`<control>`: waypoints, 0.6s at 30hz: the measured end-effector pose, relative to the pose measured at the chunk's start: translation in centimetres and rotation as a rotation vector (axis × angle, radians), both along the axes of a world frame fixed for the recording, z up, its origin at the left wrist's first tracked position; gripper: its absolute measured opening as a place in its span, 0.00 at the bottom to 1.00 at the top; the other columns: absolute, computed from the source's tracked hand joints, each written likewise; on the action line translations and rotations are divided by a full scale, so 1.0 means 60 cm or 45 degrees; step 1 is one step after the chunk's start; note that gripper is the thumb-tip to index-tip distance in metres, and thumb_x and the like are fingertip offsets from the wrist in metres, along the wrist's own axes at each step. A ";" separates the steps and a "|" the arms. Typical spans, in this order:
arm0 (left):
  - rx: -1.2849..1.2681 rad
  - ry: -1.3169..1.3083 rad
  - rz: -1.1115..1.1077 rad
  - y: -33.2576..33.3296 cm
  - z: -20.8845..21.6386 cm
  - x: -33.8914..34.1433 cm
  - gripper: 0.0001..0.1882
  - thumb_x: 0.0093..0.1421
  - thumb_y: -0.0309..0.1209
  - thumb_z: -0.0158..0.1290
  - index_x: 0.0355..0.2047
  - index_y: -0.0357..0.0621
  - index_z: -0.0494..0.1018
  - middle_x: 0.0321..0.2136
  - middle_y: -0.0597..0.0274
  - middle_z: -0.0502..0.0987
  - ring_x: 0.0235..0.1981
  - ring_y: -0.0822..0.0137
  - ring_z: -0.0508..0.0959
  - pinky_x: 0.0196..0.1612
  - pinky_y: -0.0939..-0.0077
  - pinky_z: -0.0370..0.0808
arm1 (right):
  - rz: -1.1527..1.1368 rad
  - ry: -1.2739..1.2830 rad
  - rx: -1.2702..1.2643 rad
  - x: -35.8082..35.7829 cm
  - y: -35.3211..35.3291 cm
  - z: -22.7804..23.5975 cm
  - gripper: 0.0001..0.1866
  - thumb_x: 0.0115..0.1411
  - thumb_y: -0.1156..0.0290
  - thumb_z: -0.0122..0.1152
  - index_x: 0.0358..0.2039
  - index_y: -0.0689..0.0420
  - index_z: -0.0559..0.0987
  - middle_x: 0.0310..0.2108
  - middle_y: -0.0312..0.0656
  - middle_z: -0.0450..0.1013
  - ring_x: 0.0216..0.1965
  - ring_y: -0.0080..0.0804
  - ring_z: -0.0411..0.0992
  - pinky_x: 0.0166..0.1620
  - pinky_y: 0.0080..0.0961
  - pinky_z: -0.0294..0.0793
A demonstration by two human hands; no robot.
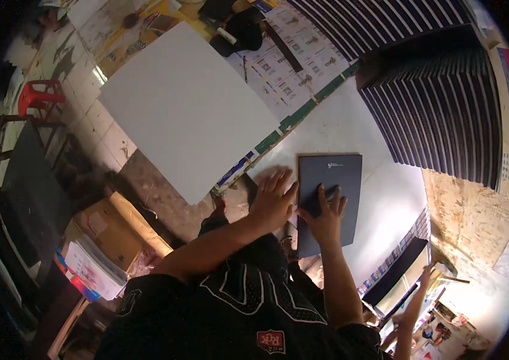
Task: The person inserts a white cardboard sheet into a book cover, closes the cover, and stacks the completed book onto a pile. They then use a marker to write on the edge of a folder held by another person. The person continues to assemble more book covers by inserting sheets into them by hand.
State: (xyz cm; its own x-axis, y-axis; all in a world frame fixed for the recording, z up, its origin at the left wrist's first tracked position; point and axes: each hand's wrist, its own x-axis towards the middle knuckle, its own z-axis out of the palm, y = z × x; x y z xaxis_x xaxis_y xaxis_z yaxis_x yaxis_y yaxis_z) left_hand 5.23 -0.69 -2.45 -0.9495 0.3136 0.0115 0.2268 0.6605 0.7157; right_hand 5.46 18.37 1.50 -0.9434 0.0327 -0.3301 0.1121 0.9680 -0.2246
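A dark grey hardcover book [345,180] with small light print near its top edge lies on the white tabletop [386,192] in front of me. Flat on its cover rests my right hand [325,217], fingers spread. My left hand [272,203] is just left of the book, its fingers stretched out and its thumb side close to the book's left edge. Whether that hand touches the edge I cannot tell. Neither hand grips anything.
Tall stacks of dark books [440,114] stand on the table's right and far side. A large white board [188,108] lies to the left. Another person's forearm [413,306] reaches in at lower right beside dark covers [398,273]. A cardboard box [107,231] and red stool [41,96] stand left.
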 end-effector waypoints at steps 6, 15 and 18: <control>0.494 -1.015 -0.303 0.095 -0.206 0.183 0.18 0.55 0.43 0.58 0.40 0.44 0.78 0.39 0.63 0.77 0.47 0.60 0.73 0.51 0.53 0.64 | 0.040 0.021 0.080 0.001 -0.021 0.003 0.49 0.46 0.33 0.64 0.67 0.36 0.60 0.71 0.57 0.39 0.67 0.77 0.37 0.55 0.78 0.53; 0.815 -1.243 -0.867 0.077 -0.040 0.126 0.25 0.63 0.46 0.54 0.58 0.54 0.70 0.52 0.67 0.75 0.54 0.71 0.72 0.58 0.70 0.62 | -0.095 0.150 0.019 0.054 -0.034 0.095 0.38 0.57 0.70 0.60 0.66 0.55 0.56 0.64 0.54 0.58 0.59 0.57 0.65 0.53 0.45 0.73; 0.790 -0.764 -0.717 0.088 0.034 0.088 0.26 0.62 0.39 0.56 0.60 0.51 0.68 0.51 0.65 0.75 0.55 0.69 0.71 0.58 0.76 0.63 | -0.366 0.319 -0.108 0.042 0.009 0.234 0.31 0.58 0.76 0.58 0.63 0.57 0.63 0.55 0.51 0.70 0.47 0.47 0.76 0.46 0.38 0.76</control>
State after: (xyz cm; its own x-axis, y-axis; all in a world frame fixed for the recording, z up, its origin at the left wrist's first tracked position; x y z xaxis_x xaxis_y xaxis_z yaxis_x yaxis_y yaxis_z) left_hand 10.53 4.57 -0.44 -0.5697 0.8152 -0.1042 -0.1180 0.0443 0.9920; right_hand 7.96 18.88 15.56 -0.9514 0.2900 -0.1033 0.3076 0.8820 -0.3571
